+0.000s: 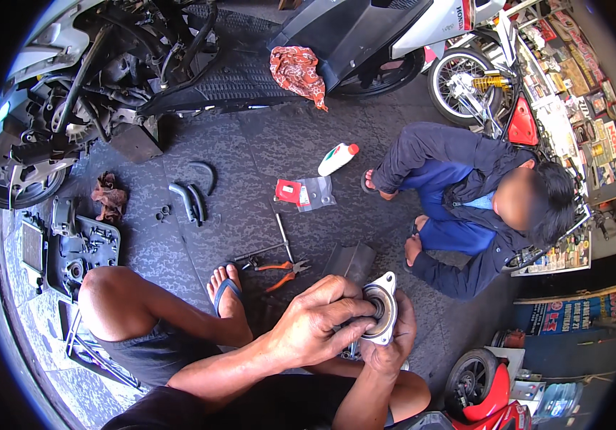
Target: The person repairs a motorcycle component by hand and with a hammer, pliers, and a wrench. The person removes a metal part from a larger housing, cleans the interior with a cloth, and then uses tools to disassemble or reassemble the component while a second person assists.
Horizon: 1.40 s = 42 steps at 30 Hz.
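Low in the head view, a metal flanged housing (384,294) with bolt-hole ears and a round centre sits between my two hands. My left hand (319,322) grips it from the left, its bent fingers and thumb at the centre ring. My right hand (394,344) holds the housing from below and behind, its fingers partly hidden by the part. Just beyond them lie orange-handled pliers (279,276), a metal T-handle wrench (283,240) and a dark flat piece (347,261). Whether anything small is inside my left fingertips is hidden.
A co-worker (451,215) crouches at right. A motorcycle (344,39) with a red cloth (297,75) spans the back. A white bottle (338,158), small packets (304,192) and black hoses (190,201) lie on the floor. A parts tray (111,254) is at left, a red scooter (491,401) lower right.
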Motion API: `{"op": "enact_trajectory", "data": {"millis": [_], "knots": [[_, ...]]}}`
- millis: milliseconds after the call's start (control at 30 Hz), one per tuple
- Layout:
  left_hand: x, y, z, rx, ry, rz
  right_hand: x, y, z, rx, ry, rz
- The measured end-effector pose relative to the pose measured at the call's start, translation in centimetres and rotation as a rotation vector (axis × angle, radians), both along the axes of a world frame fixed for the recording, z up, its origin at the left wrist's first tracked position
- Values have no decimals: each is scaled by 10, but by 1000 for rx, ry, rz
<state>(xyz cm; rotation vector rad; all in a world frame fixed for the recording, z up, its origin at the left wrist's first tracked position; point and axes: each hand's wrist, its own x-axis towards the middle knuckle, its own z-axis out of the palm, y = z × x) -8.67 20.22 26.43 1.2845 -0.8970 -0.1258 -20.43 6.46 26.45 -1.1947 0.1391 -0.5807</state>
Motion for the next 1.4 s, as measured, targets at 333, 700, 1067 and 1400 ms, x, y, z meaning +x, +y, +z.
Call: {"op": "enact_trajectory", "data": {"millis": [333, 700, 1067, 1400], "knots": [[-3, -9, -9, -70, 133, 24, 1, 4, -2, -67, -24, -102], [3, -7, -24, -371, 948, -393, 2, 3, -9, 258, 7, 0], [6, -31, -72, -694, 1348, -491, 4, 2, -15, 251, 50, -34], [82, -43, -330, 887, 624, 783, -10, 0, -26, 498, -50, 157]]}}
